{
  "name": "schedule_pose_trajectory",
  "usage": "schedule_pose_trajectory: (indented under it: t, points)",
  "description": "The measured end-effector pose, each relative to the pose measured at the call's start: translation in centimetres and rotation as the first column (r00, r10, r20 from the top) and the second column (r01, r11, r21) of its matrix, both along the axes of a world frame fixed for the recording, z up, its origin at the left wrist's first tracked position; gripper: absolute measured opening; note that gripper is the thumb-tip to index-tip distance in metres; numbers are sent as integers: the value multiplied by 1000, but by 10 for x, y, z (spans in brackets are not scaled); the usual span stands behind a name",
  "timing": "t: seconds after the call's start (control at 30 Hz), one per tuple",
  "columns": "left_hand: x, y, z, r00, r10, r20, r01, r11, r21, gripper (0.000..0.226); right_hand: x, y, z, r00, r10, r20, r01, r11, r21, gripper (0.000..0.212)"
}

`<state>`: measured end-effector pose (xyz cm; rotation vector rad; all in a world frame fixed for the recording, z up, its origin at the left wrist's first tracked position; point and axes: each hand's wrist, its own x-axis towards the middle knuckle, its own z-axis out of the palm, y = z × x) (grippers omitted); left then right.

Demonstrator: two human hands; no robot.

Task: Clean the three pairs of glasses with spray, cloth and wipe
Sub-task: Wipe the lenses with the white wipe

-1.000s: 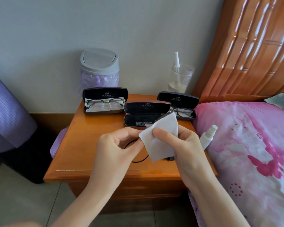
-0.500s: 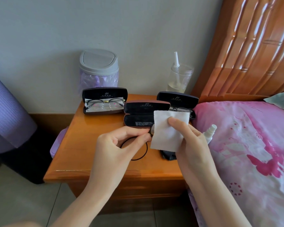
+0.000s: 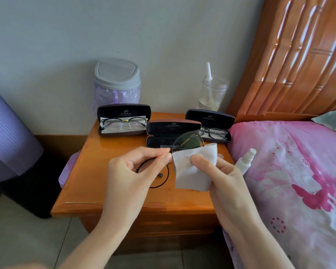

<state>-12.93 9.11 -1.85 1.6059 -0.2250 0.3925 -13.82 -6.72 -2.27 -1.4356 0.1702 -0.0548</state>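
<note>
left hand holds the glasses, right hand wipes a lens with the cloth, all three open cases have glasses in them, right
No: the head view shows the middle case empty; only the left case and right case hold pairs. The left hand does hold the glasses and the right hand wipes a lens with the cloth.

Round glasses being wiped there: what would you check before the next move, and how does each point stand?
1. Grip of the left hand pinching the round glasses: ok.
2. The right hand presses the cloth on a lens: ok.
3. That lens free of smears: cannot tell.
4. The middle case open, no glasses inside: ok.
5. The spray bottle close by at the edge of the bed: ok.
</note>
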Motion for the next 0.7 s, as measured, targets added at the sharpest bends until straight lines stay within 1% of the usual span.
schedule_pose_trajectory:
  t: [0.1,0.13,0.23,0.37,0.47,0.57,0.7]
  points:
    - [-1,0,-1,1000,5,7,-5,1000,19,18,-1,5,-1,1000,6,15,-5,997,-72,43]
    - [-1,1,-1,1000,5,8,-5,1000,27,19,-2,7,-1,1000,1,25,2,995,-99,43]
    - [-1,1,-1,1000,-6,-1,6,999,42,20,-2,10,0,998,-1,62,9,990,-138,36]
    - [-1,1,-1,1000,-26,-10,27,997,76,24,1,16,2,999,11,51,-4,992,-128,39]
    - [-1,3,-1,1000,-15,-2,15,997,78,20,3,18,3,999,21,43,-15,991,-133,41]
    - [0,4,0,1000,-5,11,4,996,93,22,4,16,4,999,37,35,-32,988,-150,44]
    - [1,6,1,1000,-3,22,2,998,65,23,3,8,7,998,57,31,-52,987,-149,38]
